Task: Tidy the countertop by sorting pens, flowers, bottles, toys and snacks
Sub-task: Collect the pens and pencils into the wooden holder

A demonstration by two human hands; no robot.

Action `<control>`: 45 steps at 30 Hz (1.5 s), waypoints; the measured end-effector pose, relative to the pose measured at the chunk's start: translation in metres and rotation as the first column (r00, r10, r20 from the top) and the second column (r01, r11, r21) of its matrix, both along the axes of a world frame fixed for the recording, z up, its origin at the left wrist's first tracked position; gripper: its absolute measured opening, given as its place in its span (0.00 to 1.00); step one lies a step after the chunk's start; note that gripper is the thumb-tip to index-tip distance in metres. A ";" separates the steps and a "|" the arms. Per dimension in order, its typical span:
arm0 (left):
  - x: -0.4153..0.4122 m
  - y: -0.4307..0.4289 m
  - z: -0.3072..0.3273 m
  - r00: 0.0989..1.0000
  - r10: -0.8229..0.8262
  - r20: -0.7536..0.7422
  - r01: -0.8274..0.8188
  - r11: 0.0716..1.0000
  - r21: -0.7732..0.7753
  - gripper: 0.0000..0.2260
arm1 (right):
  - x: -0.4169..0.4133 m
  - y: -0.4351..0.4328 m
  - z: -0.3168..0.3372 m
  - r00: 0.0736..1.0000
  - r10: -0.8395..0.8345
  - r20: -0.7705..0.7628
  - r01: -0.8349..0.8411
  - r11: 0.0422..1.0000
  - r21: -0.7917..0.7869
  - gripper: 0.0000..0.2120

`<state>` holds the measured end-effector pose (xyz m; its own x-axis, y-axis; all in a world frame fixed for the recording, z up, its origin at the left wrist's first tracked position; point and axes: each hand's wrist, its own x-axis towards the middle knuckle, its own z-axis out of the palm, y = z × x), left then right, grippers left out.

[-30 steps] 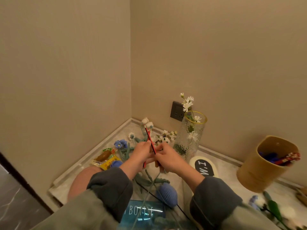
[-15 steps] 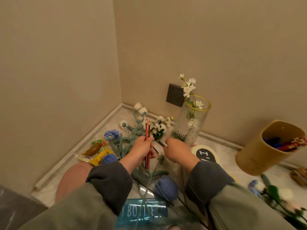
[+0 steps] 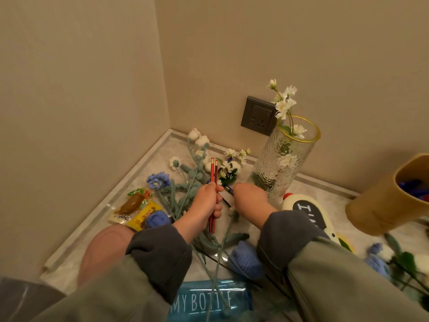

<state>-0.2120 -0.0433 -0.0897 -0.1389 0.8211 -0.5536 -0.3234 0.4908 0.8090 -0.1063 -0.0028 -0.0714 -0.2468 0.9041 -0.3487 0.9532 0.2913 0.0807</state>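
Two red pencils (image 3: 213, 182) are held upright in the closed left hand (image 3: 207, 201) above the scattered crochet flowers (image 3: 185, 182). A dark pen (image 3: 226, 190) is pinched by the right hand (image 3: 249, 198). Pen-gathering seems underway; transfer to the tan holder (image 3: 383, 205) is likely called for next.

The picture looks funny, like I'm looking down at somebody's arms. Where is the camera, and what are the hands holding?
The camera sits on a person's head and looks down, so you see their own two arms. There is no robot, just bare hands tidying a countertop in a corner. The left hand is closed around two red pencils. The right hand is picking up a dark pen from among the flowers. Lying around are knitted blue flowers, snack packets and a bottle that says MY BOTTLE. A glass vase holds white flowers, and a tan cup on the right holds pens.
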 end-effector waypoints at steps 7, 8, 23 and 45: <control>0.002 0.000 -0.001 1.000 0.005 0.000 -0.005 1.000 -0.003 0.10 | 0.000 -0.003 0.007 0.998 -0.014 0.055 0.017 0.998 -0.053 0.13; 0.004 0.001 -0.001 1.000 0.004 0.001 -0.004 1.000 0.001 0.10 | 0.000 -0.004 0.011 0.998 -0.014 0.064 0.017 0.998 -0.054 0.12; 0.026 -0.022 0.052 0.984 -0.063 -0.167 0.094 0.978 0.186 0.08 | 0.029 -0.027 0.069 0.714 -0.252 -0.654 0.146 0.966 -0.213 0.08; 0.175 -0.057 0.104 0.921 -0.144 -0.363 0.304 0.849 0.433 0.11 | 0.184 -0.065 0.120 0.360 -0.180 -0.915 0.224 0.969 -0.102 0.06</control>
<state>-0.0370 -0.1001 0.0145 -0.0143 0.9986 -0.0508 0.0497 0.0515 0.9974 0.0777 -0.0683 0.0489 -0.2025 0.9793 -0.0025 0.4818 0.0974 -0.8708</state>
